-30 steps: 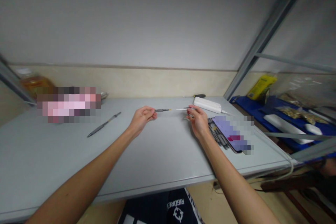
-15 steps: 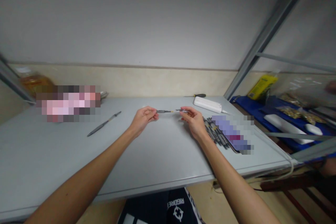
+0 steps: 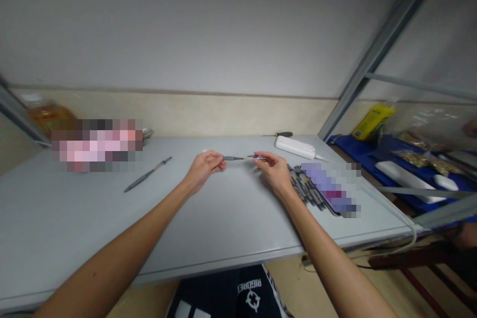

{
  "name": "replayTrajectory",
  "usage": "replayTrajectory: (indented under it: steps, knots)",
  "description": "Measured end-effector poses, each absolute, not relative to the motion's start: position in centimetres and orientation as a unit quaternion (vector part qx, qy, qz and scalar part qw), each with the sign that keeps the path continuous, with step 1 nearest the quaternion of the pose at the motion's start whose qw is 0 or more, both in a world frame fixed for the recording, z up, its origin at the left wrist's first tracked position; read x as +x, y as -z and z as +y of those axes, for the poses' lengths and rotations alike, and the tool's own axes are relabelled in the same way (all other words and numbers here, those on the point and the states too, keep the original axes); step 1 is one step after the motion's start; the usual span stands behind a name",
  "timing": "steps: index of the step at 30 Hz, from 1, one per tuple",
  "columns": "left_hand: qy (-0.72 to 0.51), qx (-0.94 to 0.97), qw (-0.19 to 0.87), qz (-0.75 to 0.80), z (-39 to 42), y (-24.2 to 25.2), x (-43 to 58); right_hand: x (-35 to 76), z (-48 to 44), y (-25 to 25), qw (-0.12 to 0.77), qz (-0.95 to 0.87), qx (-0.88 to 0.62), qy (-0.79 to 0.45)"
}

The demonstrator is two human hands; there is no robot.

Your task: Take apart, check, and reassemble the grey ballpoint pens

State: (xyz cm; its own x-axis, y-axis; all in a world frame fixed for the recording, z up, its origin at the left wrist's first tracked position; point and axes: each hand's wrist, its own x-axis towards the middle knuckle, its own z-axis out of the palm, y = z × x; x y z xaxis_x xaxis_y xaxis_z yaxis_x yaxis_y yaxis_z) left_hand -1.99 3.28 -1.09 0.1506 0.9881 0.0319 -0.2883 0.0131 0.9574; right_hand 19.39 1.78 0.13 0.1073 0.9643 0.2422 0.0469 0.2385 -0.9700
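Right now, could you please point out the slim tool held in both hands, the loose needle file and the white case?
slim tool (image 3: 234,158), head view, grey shaft near its middle.
needle file (image 3: 148,175), head view, middle of its length.
white case (image 3: 294,147), head view, middle of its top.

Grey table (image 3: 223,223), white box (image 3: 295,147)

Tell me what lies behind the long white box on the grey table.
A thin black-handled screwdriver lies just behind the long white box, then the beige wall strip. Whatever the box covers is hidden.
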Motion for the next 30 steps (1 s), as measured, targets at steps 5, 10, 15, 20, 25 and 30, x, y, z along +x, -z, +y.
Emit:
replayTrajectory:
  steps: [5,10,15,20,25,30]
  knots:
    - [-0.533,0.484,0.577,0.385,3.43,1.25,-1.99,19.49,1.83,0.0,0.552,-0.574,-0.5,-0.34]
    - [-0.533,0.521,0.543,0.388,3.37,1.43,-1.92,19.43,1.45,-0.09,0.514,-0.583,-0.538,-0.326]
    - [-0.539,0.52,0.537,0.387,3.33,1.23,-1.85,19.24,1.17,-0.4,0.475,-0.583,-0.562,-0.344]
    - [-0.56,0.493,0.541,0.388,3.52,0.81,-1.93,19.35,1.67,-0.22,0.531,-0.572,-0.495,-0.381]
    - [-0.565,0.47,0.554,0.391,3.72,1.02,-2.25,19.33,1.61,-0.27,0.506,-0.589,-0.465,-0.425]
    - [-0.543,0.467,0.585,0.381,3.52,1.01,-2.21,19.18,1.14,-0.59,0.484,-0.599,-0.486,-0.415]
